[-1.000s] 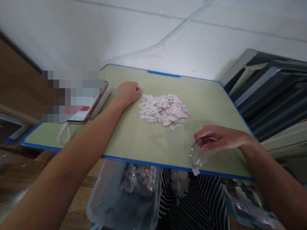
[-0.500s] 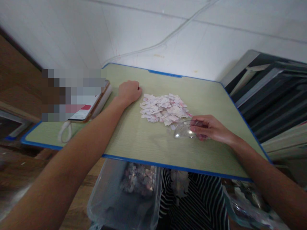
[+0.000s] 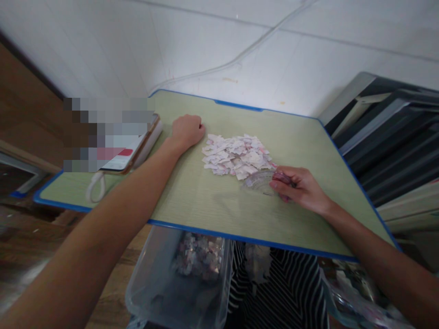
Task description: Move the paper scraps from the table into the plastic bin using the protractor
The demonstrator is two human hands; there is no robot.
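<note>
My right hand point(image 3: 303, 187) pinches a clear, half-round plastic protractor point(image 3: 260, 180) between thumb and fingers, tilted just above the table. Something pinkish shows by the fingers at its right end; I cannot tell whether it is part of the protractor. The protractor's far edge is close to the near right side of a heap of torn paper scraps point(image 3: 236, 155), white with pink tints. Left of the heap, my left hand point(image 3: 187, 131) rests on the table as a closed fist, its palm side hidden; no object shows in it.
The green table point(image 3: 192, 201) has a blue rim. A phone point(image 3: 118, 160) lies on a white box at the left, with a white strap loop point(image 3: 94, 187). Below the front edge stands a clear plastic bin point(image 3: 144, 274) holding scraps. Dark framed panels point(image 3: 394, 132) lean at the right.
The protractor has tipped in my right hand, and its glare is gone. My left fist and the paper heap stay put; the whole view has shifted slightly.
</note>
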